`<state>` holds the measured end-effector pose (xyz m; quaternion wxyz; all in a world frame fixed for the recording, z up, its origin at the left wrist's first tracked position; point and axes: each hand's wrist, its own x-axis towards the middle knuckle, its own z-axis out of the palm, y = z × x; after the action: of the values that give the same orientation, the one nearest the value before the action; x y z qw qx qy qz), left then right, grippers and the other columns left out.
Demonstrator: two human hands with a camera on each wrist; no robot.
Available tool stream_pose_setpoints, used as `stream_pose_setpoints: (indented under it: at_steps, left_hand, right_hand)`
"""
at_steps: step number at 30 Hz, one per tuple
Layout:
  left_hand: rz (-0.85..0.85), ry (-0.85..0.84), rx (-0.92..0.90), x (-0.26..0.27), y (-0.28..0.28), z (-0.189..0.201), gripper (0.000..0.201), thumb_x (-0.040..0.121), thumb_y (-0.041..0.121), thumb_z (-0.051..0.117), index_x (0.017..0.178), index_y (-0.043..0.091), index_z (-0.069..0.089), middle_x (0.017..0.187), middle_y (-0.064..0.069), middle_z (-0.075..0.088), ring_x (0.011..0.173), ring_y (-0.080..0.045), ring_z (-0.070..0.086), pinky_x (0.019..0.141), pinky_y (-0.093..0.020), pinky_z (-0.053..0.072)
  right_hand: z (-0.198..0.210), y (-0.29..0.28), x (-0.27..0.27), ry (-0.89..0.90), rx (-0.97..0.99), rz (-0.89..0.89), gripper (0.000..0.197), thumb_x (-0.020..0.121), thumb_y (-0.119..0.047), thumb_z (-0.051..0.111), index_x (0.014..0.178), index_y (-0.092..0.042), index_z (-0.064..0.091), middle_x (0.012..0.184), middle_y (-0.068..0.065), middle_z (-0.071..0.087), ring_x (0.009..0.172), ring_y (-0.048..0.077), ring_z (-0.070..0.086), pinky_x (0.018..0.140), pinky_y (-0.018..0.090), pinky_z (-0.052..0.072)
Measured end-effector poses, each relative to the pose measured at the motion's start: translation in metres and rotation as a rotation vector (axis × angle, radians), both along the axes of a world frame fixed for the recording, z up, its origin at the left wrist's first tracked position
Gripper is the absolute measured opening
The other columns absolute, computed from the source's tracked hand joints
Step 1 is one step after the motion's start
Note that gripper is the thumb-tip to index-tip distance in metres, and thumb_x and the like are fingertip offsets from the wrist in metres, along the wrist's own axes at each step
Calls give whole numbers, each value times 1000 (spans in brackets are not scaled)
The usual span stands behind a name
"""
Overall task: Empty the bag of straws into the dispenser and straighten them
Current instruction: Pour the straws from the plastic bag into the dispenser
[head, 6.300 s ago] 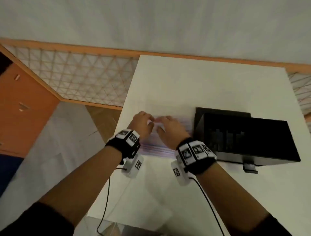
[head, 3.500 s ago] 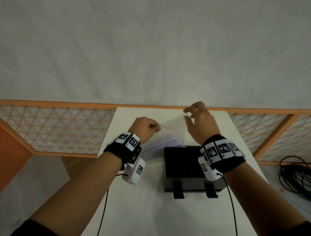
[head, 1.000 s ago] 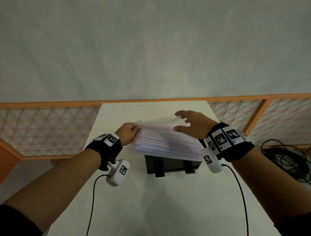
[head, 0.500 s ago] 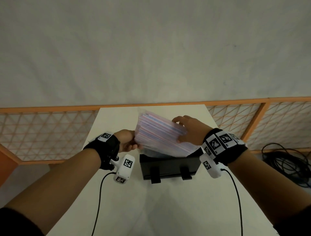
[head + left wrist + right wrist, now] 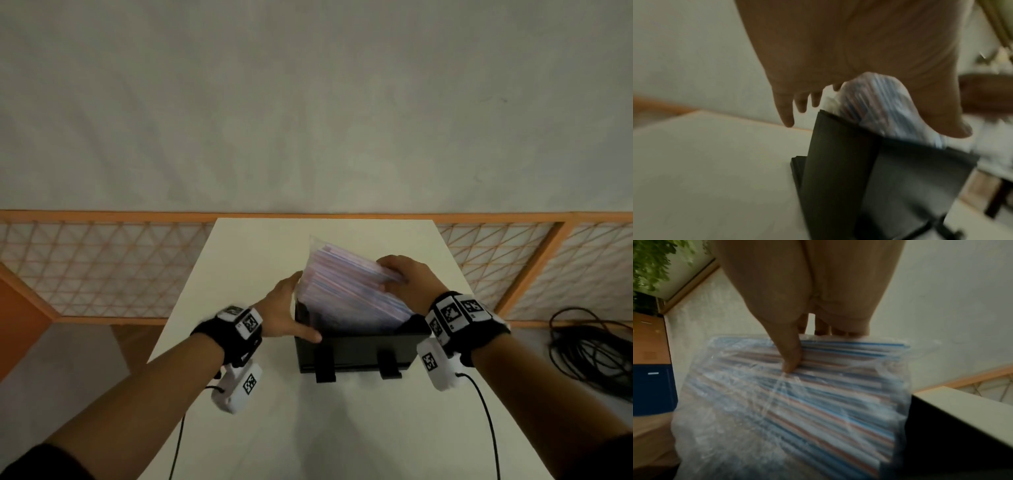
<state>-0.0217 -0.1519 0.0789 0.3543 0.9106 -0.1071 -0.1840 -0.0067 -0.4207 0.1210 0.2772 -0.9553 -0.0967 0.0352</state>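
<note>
The clear bag of striped straws (image 5: 342, 284) stands tilted, its lower end inside the black dispenser (image 5: 359, 346) at the middle of the white table. My right hand (image 5: 394, 274) pinches the bag's upper right edge; in the right wrist view the thumb presses the plastic of the bag (image 5: 797, 402) and the fingers sit behind its top. My left hand (image 5: 291, 306) lies against the dispenser's left end with straight fingers (image 5: 785, 113), its thumb over the front rim beside the bag (image 5: 875, 104). The dispenser's inside is hidden by the bag.
The white table (image 5: 239, 274) ends at an orange-framed lattice railing (image 5: 102, 267) just behind the dispenser. A coil of black cable (image 5: 589, 346) lies on the floor to the right. Thin cables hang from both wrist cameras. A green plant (image 5: 651, 264) shows far off.
The bag went from lying flat above the dispenser to steeply tipped with its lower end inside. My left hand let go of the bag's left end and came down onto the dispenser's left side.
</note>
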Motion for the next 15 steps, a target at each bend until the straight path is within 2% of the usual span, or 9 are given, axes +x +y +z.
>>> stream_pose_setpoints:
  at_steps: [2, 4, 7, 8, 10, 11, 12, 14, 15]
  left_hand:
    - [-114, -113, 114, 2, -3, -9, 135, 45, 54, 89, 148, 32, 6, 152, 5, 21, 139, -18, 23, 115, -42, 26]
    - [-130, -113, 49, 5, -2, -13, 136, 41, 53, 90, 146, 37, 5, 151, 7, 23, 139, -16, 26, 114, -45, 29]
    - [-105, -152, 4, 8, 4, -15, 137, 41, 52, 89, 146, 37, 2, 151, 7, 26, 138, -16, 30, 112, -46, 33]
    - [-86, -163, -4, 9, 5, -14, 141, 42, 53, 89, 147, 35, -3, 151, 8, 27, 138, -14, 30, 112, -44, 32]
    - [-36, -137, -71, 10, 5, -8, 140, 51, 41, 91, 149, 27, -9, 145, 13, 26, 134, -7, 29, 112, -33, 29]
    - [-11, -114, -114, 11, 4, -5, 136, 55, 34, 90, 149, 23, -7, 143, 13, 28, 132, -6, 30, 109, -28, 29]
    - [5, -89, -144, 11, 4, -3, 131, 58, 30, 90, 149, 20, -3, 143, 10, 31, 131, -7, 33, 109, -28, 30]
    - [-24, -69, -157, 10, 3, -3, 120, 57, 26, 91, 147, 19, 11, 141, 5, 39, 130, -11, 40, 110, -33, 34]
    - [-51, -82, -139, 8, 3, -3, 117, 55, 28, 92, 144, 22, 17, 139, 6, 41, 129, -11, 41, 110, -36, 36]
  right_hand:
    - [-8, 0, -3, 11, 52, 16, 42, 84, -16, 66, 124, -12, 55, 119, 7, 58, 111, 24, 54, 87, 19, 34]
    - [-14, -2, -6, 22, 171, -23, 40, 83, -15, 68, 121, -12, 56, 111, 0, 57, 103, 17, 53, 85, 19, 34]
    - [-20, -11, -10, -1, 354, -60, 29, 82, -14, 70, 109, -19, 59, 99, -3, 60, 93, 15, 55, 75, 16, 39]
    - [-21, -14, -11, -14, 404, -57, 26, 82, -14, 70, 104, -22, 59, 95, -5, 62, 90, 15, 57, 74, 15, 41]
    - [-22, -15, -15, -18, 463, -53, 27, 83, -12, 68, 97, -31, 57, 92, -11, 62, 86, 11, 58, 71, 18, 45]
    - [-24, -13, -17, -5, 442, -49, 28, 83, -13, 68, 100, -32, 57, 94, -11, 61, 87, 10, 57, 72, 19, 45]
    - [-25, -12, -17, 12, 377, -38, 32, 82, -14, 69, 107, -29, 57, 100, -11, 59, 93, 9, 55, 77, 20, 42]
    - [-25, -9, -19, 52, 228, -19, 48, 81, -20, 71, 125, -20, 53, 111, -9, 51, 104, 8, 47, 87, 16, 33]
    - [-23, -7, -18, 64, 223, -26, 50, 81, -22, 71, 127, -18, 53, 112, -10, 51, 105, 7, 47, 88, 17, 33]
